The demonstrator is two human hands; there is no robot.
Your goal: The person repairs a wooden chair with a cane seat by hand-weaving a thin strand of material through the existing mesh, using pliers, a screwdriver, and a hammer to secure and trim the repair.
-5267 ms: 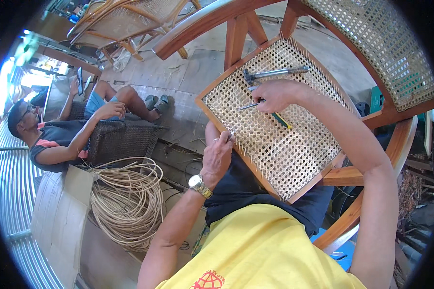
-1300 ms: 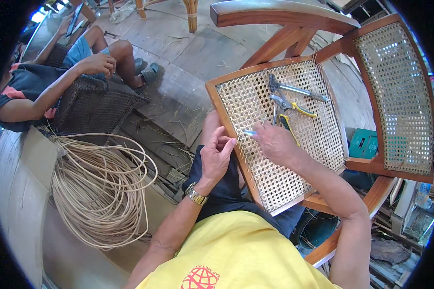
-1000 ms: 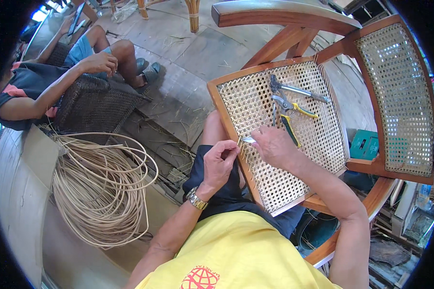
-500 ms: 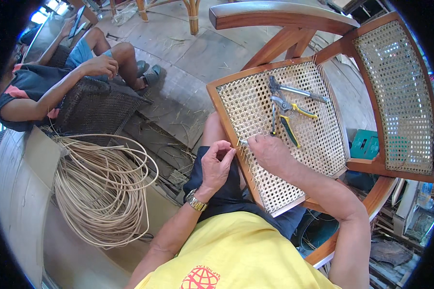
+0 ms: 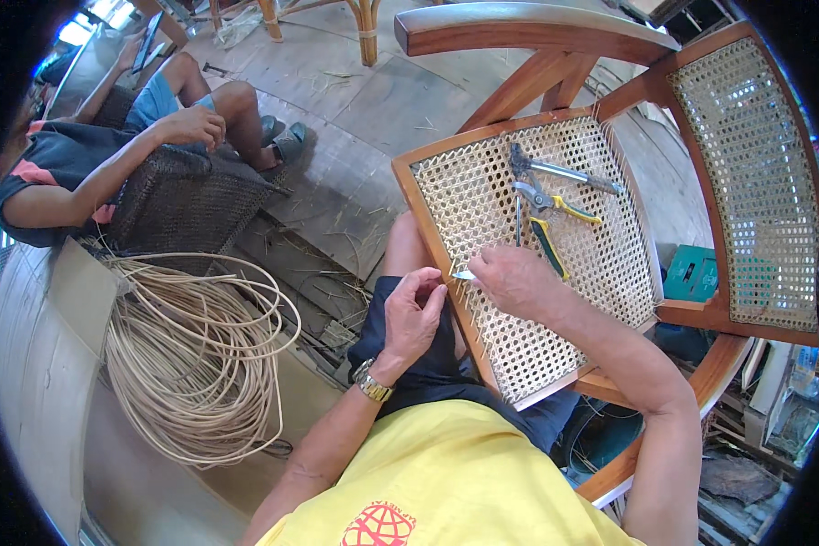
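Note:
A wooden chair with a woven cane seat (image 5: 446, 196) lies before me, its cane back (image 5: 746, 182) at the right. My right hand (image 5: 514, 282) is closed around a small knife (image 5: 464, 275), whose pale blade points left at the seat's left edge. Short cane ends stick up along that edge. My left hand (image 5: 414, 314), a watch on its wrist, is at the outer side of the same edge. Its thumb and forefinger are pinched together; whatever they hold is too small to make out. On the seat rest a hammer (image 5: 573, 176) and pruning shears (image 5: 539, 196) with yellow-green handles.
A big coil of rattan (image 5: 191, 364) lies at my left. Beyond it sits another person (image 5: 73, 173) in a dark woven chair (image 5: 187, 200). A green box (image 5: 692, 273) stands behind the seat at the right. Cane scraps litter the board floor (image 5: 337, 164).
My right hand has shifted slightly with the knife, and more of the blade shows. My left hand stays at the seat edge, turned a little, its fingertips still together.

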